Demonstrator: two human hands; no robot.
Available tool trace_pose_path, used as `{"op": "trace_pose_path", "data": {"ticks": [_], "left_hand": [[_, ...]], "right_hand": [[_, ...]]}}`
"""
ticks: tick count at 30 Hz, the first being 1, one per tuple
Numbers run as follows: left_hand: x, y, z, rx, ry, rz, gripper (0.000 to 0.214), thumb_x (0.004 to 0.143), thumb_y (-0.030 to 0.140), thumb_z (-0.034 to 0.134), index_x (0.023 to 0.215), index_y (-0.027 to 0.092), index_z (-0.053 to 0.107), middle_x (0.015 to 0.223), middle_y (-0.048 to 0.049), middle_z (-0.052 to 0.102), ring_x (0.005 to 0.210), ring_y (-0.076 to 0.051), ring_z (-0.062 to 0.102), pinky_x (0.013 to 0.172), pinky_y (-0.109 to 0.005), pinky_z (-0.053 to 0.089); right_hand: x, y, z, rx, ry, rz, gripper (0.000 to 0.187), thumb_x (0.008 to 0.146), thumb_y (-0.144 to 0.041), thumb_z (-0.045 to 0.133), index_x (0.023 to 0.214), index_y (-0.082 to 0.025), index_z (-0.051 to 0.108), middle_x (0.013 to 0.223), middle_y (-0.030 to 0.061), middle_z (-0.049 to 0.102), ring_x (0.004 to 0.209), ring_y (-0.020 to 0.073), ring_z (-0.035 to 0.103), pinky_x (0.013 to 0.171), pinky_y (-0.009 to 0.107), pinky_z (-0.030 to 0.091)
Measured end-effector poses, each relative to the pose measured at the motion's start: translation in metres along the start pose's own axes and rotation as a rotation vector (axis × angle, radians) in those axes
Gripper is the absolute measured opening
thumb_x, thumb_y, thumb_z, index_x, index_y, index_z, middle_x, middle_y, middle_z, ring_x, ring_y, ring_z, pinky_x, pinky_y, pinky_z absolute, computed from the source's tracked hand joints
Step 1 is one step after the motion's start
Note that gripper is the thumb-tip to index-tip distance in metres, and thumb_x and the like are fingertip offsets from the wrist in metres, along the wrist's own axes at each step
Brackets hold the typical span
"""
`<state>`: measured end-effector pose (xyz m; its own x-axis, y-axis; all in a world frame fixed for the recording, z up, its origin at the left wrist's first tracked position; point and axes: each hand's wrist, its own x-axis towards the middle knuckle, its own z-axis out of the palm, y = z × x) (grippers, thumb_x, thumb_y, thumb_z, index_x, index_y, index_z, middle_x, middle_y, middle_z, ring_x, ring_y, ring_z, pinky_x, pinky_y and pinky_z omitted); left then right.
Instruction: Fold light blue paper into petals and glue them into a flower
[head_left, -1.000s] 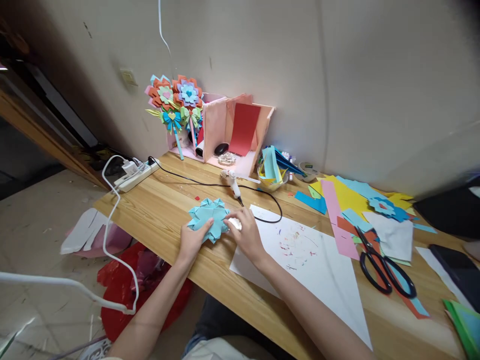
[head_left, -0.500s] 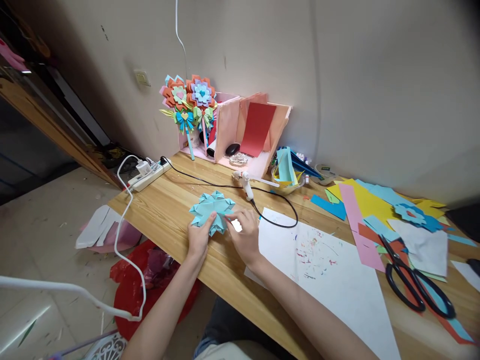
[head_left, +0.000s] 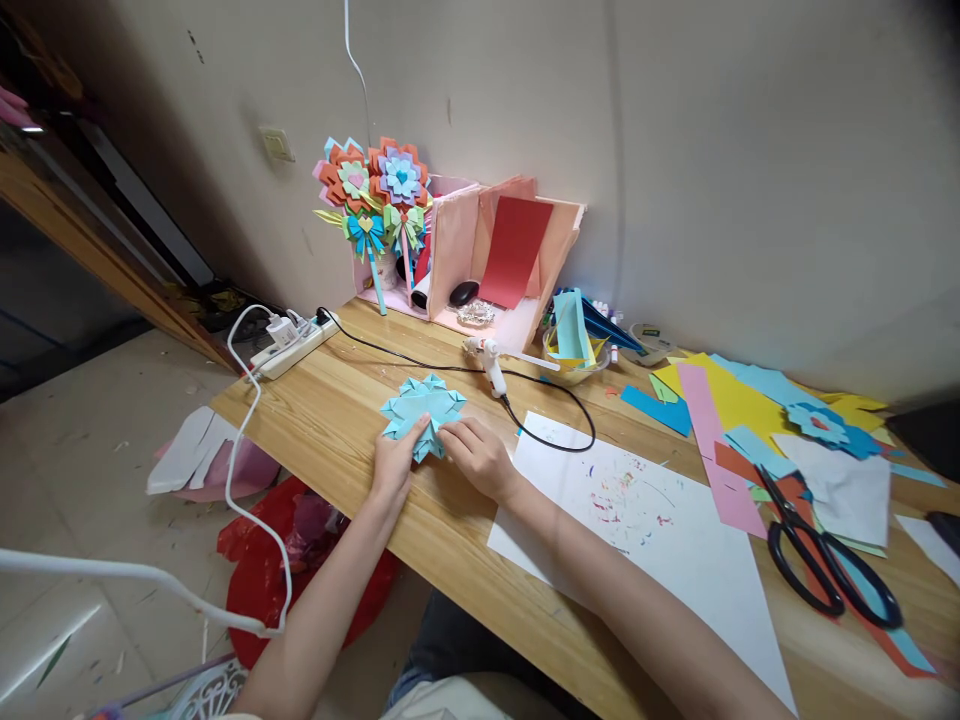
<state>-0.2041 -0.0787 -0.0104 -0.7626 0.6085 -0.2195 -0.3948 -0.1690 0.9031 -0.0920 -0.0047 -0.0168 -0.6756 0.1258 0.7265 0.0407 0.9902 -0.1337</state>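
Both hands are at a light blue folded paper flower [head_left: 420, 402] with pointed, pleated petals, just over the wooden table. My left hand [head_left: 393, 458] grips its near left edge, thumb lying on the flat centre. At the near right edge, my right hand [head_left: 478, 456] is closed on a petal, fingers bent over it; the fingertips partly hide the paper there. A white glue gun [head_left: 491, 368] stands just beyond the hands, its black cord looping to the right. Beside my right forearm lies a white sheet [head_left: 570, 480] with coloured marks.
Black-handled scissors [head_left: 814, 560] and coloured paper scraps [head_left: 720, 400] cover the right side. A pink cardboard organizer [head_left: 454, 240] and finished paper flowers [head_left: 401, 180] stand at the back. A power strip [head_left: 296, 348] sits at the left edge, with a white cable [head_left: 251, 420] hanging down.
My right hand has turned knuckles-up, its fingers now bent over the petal edge rather than pinching with a gap. The paper flower has shifted slightly; my left hand keeps its hold.
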Motion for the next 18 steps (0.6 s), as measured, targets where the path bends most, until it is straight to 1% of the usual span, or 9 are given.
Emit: {"op": "trace_pose_path", "data": {"ticks": [2, 5, 8, 10, 12, 15, 16, 17, 18], "left_hand": [[0.003, 0.002, -0.001, 0.013, -0.012, -0.025, 0.038, 0.044, 0.024, 0.08, 0.078, 0.01, 0.068, 0.076, -0.0053, 0.07, 0.065, -0.014, 0.063, 0.067, -0.026, 0.05], [0.005, 0.003, -0.001, 0.077, 0.03, 0.017, 0.036, 0.041, 0.023, 0.081, 0.072, 0.009, 0.068, 0.069, -0.0036, 0.069, 0.059, -0.013, 0.061, 0.063, -0.025, 0.05], [0.006, 0.004, -0.002, 0.14, 0.068, 0.07, 0.034, 0.041, 0.025, 0.08, 0.069, 0.009, 0.068, 0.065, -0.0025, 0.068, 0.056, -0.013, 0.06, 0.059, -0.025, 0.05], [0.01, 0.004, -0.004, 0.148, 0.087, 0.079, 0.035, 0.042, 0.026, 0.08, 0.071, 0.009, 0.068, 0.068, -0.0029, 0.069, 0.058, -0.014, 0.061, 0.06, -0.026, 0.05], [0.015, 0.006, -0.007, 0.143, 0.104, 0.078, 0.037, 0.042, 0.027, 0.08, 0.074, 0.01, 0.069, 0.073, -0.0039, 0.07, 0.061, -0.015, 0.062, 0.063, -0.028, 0.051], [0.024, 0.01, -0.009, 0.131, 0.114, 0.107, 0.039, 0.043, 0.026, 0.079, 0.076, 0.011, 0.069, 0.079, -0.0053, 0.07, 0.067, -0.017, 0.064, 0.065, -0.028, 0.052], [0.028, 0.011, -0.009, 0.126, 0.111, 0.124, 0.039, 0.043, 0.026, 0.079, 0.077, 0.011, 0.069, 0.08, -0.0054, 0.07, 0.068, -0.017, 0.064, 0.066, -0.028, 0.052], [0.031, 0.012, -0.008, 0.123, 0.106, 0.139, 0.039, 0.044, 0.026, 0.079, 0.078, 0.011, 0.068, 0.08, -0.0055, 0.07, 0.069, -0.017, 0.064, 0.066, -0.028, 0.052], [0.033, 0.012, -0.007, 0.123, 0.102, 0.154, 0.039, 0.044, 0.026, 0.079, 0.078, 0.011, 0.068, 0.08, -0.0054, 0.07, 0.069, -0.017, 0.064, 0.066, -0.028, 0.052]], "right_hand": [[0.002, 0.003, 0.003, 0.014, -0.012, -0.003, 0.024, 0.089, -0.014, 0.038, 0.089, -0.018, 0.061, 0.085, 0.0089, 0.064, 0.078, 0.0169, 0.058, 0.072, 0.031, 0.049], [0.004, 0.005, 0.006, 0.046, -0.024, 0.003, 0.021, 0.088, -0.014, 0.04, 0.088, -0.018, 0.06, 0.083, 0.0082, 0.063, 0.076, 0.0163, 0.059, 0.072, 0.03, 0.048], [0.003, 0.005, 0.005, 0.084, -0.05, -0.003, 0.02, 0.088, -0.014, 0.039, 0.092, -0.019, 0.059, 0.088, 0.0078, 0.063, 0.081, 0.0163, 0.058, 0.075, 0.031, 0.048], [-0.001, 0.007, -0.001, 0.127, -0.024, 0.028, 0.019, 0.087, -0.015, 0.042, 0.096, -0.021, 0.058, 0.093, 0.0073, 0.063, 0.087, 0.0168, 0.057, 0.078, 0.032, 0.047], [-0.006, 0.017, -0.007, 0.133, 0.106, 0.194, 0.019, 0.085, -0.018, 0.044, 0.099, -0.021, 0.056, 0.097, 0.008, 0.061, 0.093, 0.0186, 0.055, 0.082, 0.035, 0.045], [-0.01, 0.047, -0.013, -0.008, 0.404, 0.703, 0.026, 0.082, -0.027, 0.048, 0.105, -0.017, 0.051, 0.102, 0.0132, 0.054, 0.1, 0.0243, 0.05, 0.086, 0.044, 0.04], [-0.009, 0.06, -0.013, -0.042, 0.442, 0.844, 0.034, 0.078, -0.033, 0.054, 0.106, -0.014, 0.049, 0.102, 0.0151, 0.053, 0.098, 0.0259, 0.05, 0.084, 0.045, 0.04], [-0.008, 0.072, -0.011, -0.016, 0.405, 0.933, 0.042, 0.073, -0.039, 0.058, 0.105, -0.012, 0.05, 0.098, 0.0147, 0.054, 0.092, 0.0259, 0.051, 0.08, 0.044, 0.041], [-0.005, 0.083, -0.008, 0.073, 0.307, 0.976, 0.048, 0.069, -0.043, 0.061, 0.104, -0.012, 0.05, 0.091, 0.0119, 0.056, 0.082, 0.0238, 0.053, 0.073, 0.041, 0.044]]}}
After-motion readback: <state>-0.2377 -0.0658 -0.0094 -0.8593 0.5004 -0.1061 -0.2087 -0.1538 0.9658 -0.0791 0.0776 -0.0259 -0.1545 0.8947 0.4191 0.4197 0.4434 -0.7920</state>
